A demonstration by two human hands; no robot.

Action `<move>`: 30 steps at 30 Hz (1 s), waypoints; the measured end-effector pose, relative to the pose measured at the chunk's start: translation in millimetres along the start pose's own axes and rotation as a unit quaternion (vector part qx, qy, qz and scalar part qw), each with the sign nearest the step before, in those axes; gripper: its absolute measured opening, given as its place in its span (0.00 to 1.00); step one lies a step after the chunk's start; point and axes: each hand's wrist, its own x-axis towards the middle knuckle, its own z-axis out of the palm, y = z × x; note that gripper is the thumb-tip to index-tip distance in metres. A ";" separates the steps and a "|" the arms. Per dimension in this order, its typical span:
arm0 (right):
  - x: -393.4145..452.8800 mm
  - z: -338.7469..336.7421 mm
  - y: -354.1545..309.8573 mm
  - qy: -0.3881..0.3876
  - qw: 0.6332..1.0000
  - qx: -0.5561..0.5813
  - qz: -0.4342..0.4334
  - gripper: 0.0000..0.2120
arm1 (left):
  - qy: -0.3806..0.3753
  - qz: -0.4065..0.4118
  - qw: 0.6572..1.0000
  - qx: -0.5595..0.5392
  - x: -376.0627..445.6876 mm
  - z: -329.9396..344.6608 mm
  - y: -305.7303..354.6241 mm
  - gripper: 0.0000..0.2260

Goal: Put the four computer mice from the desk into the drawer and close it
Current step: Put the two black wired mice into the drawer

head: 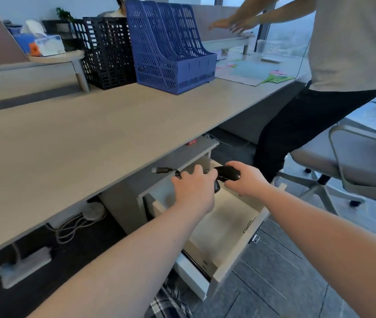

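Surface [90,143] bare of mice; my right hand [246,180] grips a black mouse [228,174] over the open drawer [239,260], left hand [193,189] curled, seemingly around another; closing remains.

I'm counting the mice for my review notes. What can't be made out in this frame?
- Head view: drawer back end, hidden by both hands; any mice there are uncountable.
- Left hand: covers what it holds; only a dark edge and cable plug show.
- Right hand: black mouse partly covered by fingers.
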 end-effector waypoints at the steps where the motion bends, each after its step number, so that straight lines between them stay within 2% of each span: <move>1: 0.5 2.2 4.8 -0.004 1.000 -0.003 0.004 0.23 | -0.005 0.000 1.000 0.001 0.1 6.8 1.7 0.21; 6: 5.0 17.5 22.9 -0.023 0.999 -0.006 0.034 0.25 | -0.040 -0.008 0.999 0.012 4.7 37.3 11.0 0.22; 10: 12.7 35.3 41.8 -0.054 0.997 -0.041 0.037 0.23 | -0.060 -0.015 0.998 0.001 6.7 67.1 15.8 0.18; 15: 22.6 57.3 61.6 -0.107 0.990 -0.079 0.056 0.28 | -0.099 -0.038 0.994 0.005 7.8 99.9 18.5 0.22; 19: 30.9 72.1 66.2 -0.146 0.980 -0.125 0.053 0.28 | -0.125 -0.058 0.990 0.018 9.0 120.6 18.5 0.21; 25: 39.3 89.2 72.6 -0.187 0.959 -0.205 0.055 0.26 | -0.189 -0.050 0.981 0.013 13.6 129.6 14.4 0.22; 28: 39.4 94.3 74.3 -0.200 0.953 -0.223 0.045 0.29 | -0.233 -0.047 0.971 -0.022 17.0 131.6 12.1 0.27; 30: 39.0 95.1 74.9 -0.213 0.949 -0.229 0.043 0.31 | -0.240 -0.050 0.968 -0.048 19.6 133.0 9.2 0.26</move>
